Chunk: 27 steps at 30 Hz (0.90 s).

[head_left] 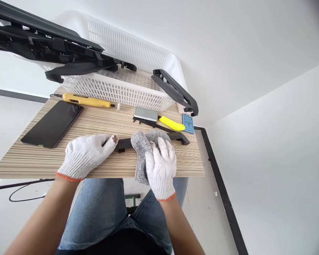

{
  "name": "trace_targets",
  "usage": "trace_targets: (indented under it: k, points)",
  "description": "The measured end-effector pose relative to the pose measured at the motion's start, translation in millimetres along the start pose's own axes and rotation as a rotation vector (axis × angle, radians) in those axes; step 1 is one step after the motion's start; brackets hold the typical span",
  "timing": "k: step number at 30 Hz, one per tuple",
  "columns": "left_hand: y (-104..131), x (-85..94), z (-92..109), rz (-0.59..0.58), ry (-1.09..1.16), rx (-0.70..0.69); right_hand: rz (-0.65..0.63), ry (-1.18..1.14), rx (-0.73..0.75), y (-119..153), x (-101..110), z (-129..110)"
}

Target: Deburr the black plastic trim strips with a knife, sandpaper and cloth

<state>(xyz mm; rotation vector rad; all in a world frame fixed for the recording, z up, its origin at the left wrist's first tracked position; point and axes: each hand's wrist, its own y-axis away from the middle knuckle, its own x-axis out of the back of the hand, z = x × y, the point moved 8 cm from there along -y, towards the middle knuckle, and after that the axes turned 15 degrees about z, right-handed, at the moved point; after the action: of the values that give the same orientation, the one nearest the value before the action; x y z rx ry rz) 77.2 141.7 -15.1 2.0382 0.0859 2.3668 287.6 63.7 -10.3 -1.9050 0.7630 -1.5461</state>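
A long black plastic trim piece (182, 137) lies across the wooden tabletop, its curved end out to the right. Around its left end my left hand (89, 153), in a white knit glove, is closed, the thumb pressing on top; a brownish patch shows at the thumb tip. My right hand (161, 164), gloved the same way, grips a grey cloth (141, 143) laid over the middle of the piece. One flap of the cloth hangs toward the table's front edge. The cloth hides the middle of the trim piece.
Behind stands a white plastic basket (114, 86), with several black trim parts (66, 49) across its left and another part (175, 92) leaning at its right. On the table (106, 124) lie a phone (53, 124), a yellow pen-shaped tool (86, 100), a grey block (146, 113), a yellow-handled knife (171, 123) and a blue card (188, 123).
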Motion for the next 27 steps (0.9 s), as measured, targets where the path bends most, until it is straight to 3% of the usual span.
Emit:
trace_targets:
  k: [4,8,11,13,17,22,25,27]
  points:
    - [1.3,-0.6,2.1,-0.016,-0.030,0.006,0.023,0.065,-0.075,2.5,5.2,5.1]
    - [1.2,-1.7,2.6,-0.014,-0.080,0.002,0.007,-0.028,-0.081,4.5,5.0,-2.9]
    - [1.3,-1.8,3.8,-0.014,-0.097,-0.007,0.013,0.017,-0.189,2.8,6.8,9.3]
    - [1.9,-2.3,5.0,-0.026,-0.092,-0.008,-0.034,0.043,-0.241,2.8,5.2,15.1]
    - [3.1,-1.0,6.8,-0.029,-0.080,-0.006,-0.153,-0.093,-0.197,3.1,-1.5,5.6]
    - [4.2,-0.6,6.4,-0.023,-0.062,0.006,-0.105,-0.064,-0.299,2.6,1.8,19.4]
    - [4.0,-0.5,6.3,-0.010,-0.063,-0.001,-0.133,-0.170,-0.257,1.4,0.7,14.7]
    - [3.8,-1.0,5.5,-0.013,-0.075,-0.001,-0.073,-0.249,-0.246,-2.5,6.8,11.1]
